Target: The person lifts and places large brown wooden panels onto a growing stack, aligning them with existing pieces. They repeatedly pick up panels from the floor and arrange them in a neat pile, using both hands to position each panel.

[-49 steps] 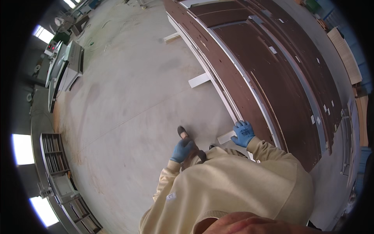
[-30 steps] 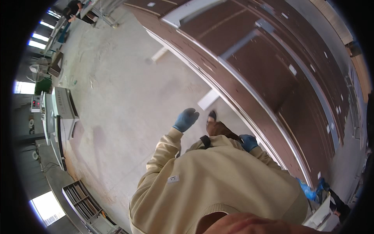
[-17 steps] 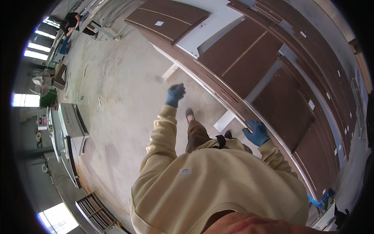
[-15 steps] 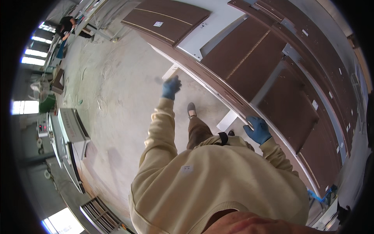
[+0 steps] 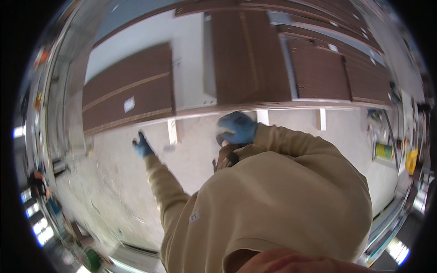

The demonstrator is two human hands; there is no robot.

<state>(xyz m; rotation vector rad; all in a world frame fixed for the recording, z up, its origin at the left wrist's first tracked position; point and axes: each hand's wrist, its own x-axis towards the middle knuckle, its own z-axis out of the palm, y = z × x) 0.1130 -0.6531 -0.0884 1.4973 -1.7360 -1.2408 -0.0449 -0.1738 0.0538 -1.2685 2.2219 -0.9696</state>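
My left hand point(image 5: 143, 145), in a blue glove, reaches out below the front edge of a brown panel point(image 5: 150, 63) with a white label. Its fingers are apart and nothing is in them. My right hand point(image 5: 237, 128), also gloved in blue, hangs in front of my body just below the long front edge of the panel stack. Slightly smeared by motion, it shows bent fingers with the thumb apart and no object in them. Beyond it lie a brown panel point(image 5: 227, 59) with a pale line and a light grey panel point(image 5: 189, 68).
More brown panels point(image 5: 321, 73) lie to the right. Pale support blocks point(image 5: 173, 132) jut out under the stack's front edge. At the right are a green and yellow container point(image 5: 383, 151) and a yellow object point(image 5: 411, 161). A blurred person point(image 5: 37, 182) is at the far left.
My view has turned left, so the stack now runs across the top. My right hand has come off the stack's edge. The left hand is now beside the labelled panel's edge.
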